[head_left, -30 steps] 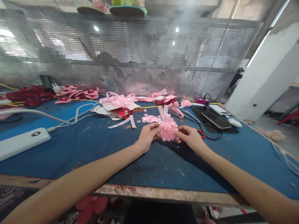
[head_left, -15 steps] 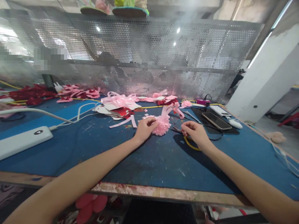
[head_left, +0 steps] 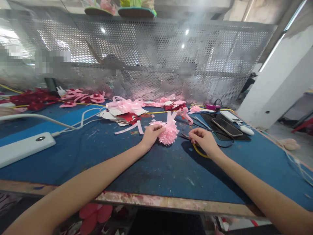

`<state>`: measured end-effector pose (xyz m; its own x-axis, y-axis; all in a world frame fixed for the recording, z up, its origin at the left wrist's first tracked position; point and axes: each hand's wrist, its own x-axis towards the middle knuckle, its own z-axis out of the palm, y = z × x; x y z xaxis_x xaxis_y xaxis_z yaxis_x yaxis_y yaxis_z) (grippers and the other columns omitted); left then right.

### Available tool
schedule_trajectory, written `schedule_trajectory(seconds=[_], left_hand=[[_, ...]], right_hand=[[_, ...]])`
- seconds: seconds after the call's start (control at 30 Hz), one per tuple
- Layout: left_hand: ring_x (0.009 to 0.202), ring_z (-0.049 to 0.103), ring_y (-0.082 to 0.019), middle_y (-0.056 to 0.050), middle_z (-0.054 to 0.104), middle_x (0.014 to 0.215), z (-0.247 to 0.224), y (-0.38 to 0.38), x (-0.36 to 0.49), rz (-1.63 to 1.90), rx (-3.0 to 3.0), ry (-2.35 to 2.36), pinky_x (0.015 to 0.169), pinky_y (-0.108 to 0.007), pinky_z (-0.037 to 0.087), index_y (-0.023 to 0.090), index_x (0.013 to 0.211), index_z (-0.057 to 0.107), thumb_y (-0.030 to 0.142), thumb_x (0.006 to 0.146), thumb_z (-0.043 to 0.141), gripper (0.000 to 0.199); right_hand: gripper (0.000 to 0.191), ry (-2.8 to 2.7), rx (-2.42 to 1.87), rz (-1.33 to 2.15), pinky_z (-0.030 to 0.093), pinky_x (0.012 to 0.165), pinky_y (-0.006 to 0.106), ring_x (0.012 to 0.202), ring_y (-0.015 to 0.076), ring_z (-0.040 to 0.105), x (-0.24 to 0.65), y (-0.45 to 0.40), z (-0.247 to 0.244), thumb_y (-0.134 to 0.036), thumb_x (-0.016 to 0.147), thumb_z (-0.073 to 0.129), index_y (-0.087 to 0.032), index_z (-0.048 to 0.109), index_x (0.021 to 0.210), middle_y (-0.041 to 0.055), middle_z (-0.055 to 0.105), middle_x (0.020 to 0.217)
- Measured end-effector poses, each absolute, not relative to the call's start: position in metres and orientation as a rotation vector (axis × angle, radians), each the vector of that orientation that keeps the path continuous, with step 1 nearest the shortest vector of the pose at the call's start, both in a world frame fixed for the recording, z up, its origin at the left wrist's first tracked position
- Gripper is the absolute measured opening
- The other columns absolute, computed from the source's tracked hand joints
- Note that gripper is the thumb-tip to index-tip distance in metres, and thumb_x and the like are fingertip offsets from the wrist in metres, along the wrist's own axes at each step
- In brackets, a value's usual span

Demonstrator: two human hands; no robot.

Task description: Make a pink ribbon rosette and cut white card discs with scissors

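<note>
The pink flower (head_left: 168, 135) is over the blue tabletop (head_left: 156, 176), pinched by your left hand (head_left: 149, 137); a slack pinch could let it twist. Your right hand (head_left: 202, 138) grips a yellow-handled tool (head_left: 199, 153), whose tip could snag the fringe by straying left.

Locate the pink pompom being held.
In the head view, the pink pompom is just right of centre, held by the left hand, with the right hand apart on its right.
</note>
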<state>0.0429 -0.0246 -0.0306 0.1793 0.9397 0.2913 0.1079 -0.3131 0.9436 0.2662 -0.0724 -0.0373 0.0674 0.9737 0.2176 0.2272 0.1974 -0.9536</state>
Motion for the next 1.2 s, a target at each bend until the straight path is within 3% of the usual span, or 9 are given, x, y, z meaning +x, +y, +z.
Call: schedule_trajectory(seconds=[0.1, 0.2, 0.37, 0.47, 0.67, 0.87, 1.2], left_hand=[[0.054, 0.042, -0.010, 0.003, 0.052, 0.055, -0.027, -0.035, 0.046, 1.190, 1.642, 1.010, 0.055, -0.022, 0.032, 0.014, 0.059, 0.061, 0.035, 0.068, 0.064, 0.023], [0.061, 0.052, -0.013, 0.001, 0.062, 0.065, -0.021, -0.053, 0.051, 1.101, 1.866, 1.016, 0.060, -0.022, 0.036, 0.015, 0.069, 0.067, 0.031, 0.070, 0.064, 0.016], [0.074, 0.061, -0.017, -0.002, 0.070, 0.081, -0.013, -0.078, 0.058, 1.096, 2.199, 0.934, 0.072, -0.024, 0.042, 0.019, 0.081, 0.070, 0.023, 0.075, 0.058, 0.014], [0.075, 0.061, -0.017, -0.003, 0.070, 0.082, -0.012, -0.083, 0.058, 1.088, 2.267, 0.884, 0.073, -0.024, 0.043, 0.021, 0.082, 0.070, 0.021, 0.077, 0.057, 0.015], [0.073, 0.060, -0.016, -0.003, 0.069, 0.081, -0.013, -0.082, 0.057, 1.072, 2.320, 0.876, 0.071, -0.023, 0.043, 0.020, 0.082, 0.070, 0.018, 0.075, 0.057, 0.015], [0.075, 0.061, -0.017, -0.003, 0.070, 0.082, -0.014, -0.085, 0.060, 1.084, 2.242, 0.866, 0.073, -0.025, 0.044, 0.022, 0.083, 0.071, 0.019, 0.075, 0.058, 0.016], [0.078, 0.062, -0.016, -0.003, 0.071, 0.087, -0.015, -0.084, 0.058, 1.064, 2.336, 0.839, 0.075, -0.023, 0.044, 0.021, 0.090, 0.070, 0.023, 0.080, 0.057, 0.017]], right_hand=[[0.022, -1.477, -1.265, 0.700, 0.042, 0.055, 0.028, 0.056, 0.0140, 0.052, 0.261, -0.080, -0.034, -0.039, 0.072, 0.063, -0.017, 0.059, 0.073, 0.0018, 0.059, 0.064], [0.012, -1.734, -1.183, 0.209, 0.044, 0.065, 0.032, 0.067, 0.0171, 0.054, 0.254, -0.094, -0.026, -0.031, 0.079, 0.059, -0.019, 0.063, 0.079, 0.0028, 0.059, 0.070], [0.017, -1.957, -1.021, -0.334, 0.042, 0.085, 0.041, 0.099, 0.0245, 0.051, 0.244, -0.109, -0.020, -0.027, 0.083, 0.058, -0.023, 0.065, 0.098, 0.0096, 0.058, 0.101], [0.019, -1.999, -1.016, -0.379, 0.041, 0.089, 0.044, 0.107, 0.0260, 0.047, 0.243, -0.109, -0.023, -0.027, 0.085, 0.055, -0.025, 0.064, 0.102, 0.0105, 0.054, 0.111], [0.020, -2.020, -0.986, -0.365, 0.041, 0.091, 0.043, 0.108, 0.0250, 0.047, 0.244, -0.109, -0.023, -0.027, 0.087, 0.054, -0.025, 0.063, 0.104, 0.0102, 0.054, 0.111], [0.013, -2.000, -0.977, -0.379, 0.040, 0.090, 0.042, 0.107, 0.0242, 0.048, 0.245, -0.110, -0.020, -0.027, 0.086, 0.055, -0.026, 0.068, 0.088, 0.0081, 0.058, 0.105], [0.013, -1.917, -1.018, -0.203, 0.042, 0.086, 0.041, 0.100, 0.0236, 0.050, 0.245, -0.107, -0.021, -0.030, 0.085, 0.056, -0.024, 0.067, 0.082, 0.0084, 0.056, 0.100]])
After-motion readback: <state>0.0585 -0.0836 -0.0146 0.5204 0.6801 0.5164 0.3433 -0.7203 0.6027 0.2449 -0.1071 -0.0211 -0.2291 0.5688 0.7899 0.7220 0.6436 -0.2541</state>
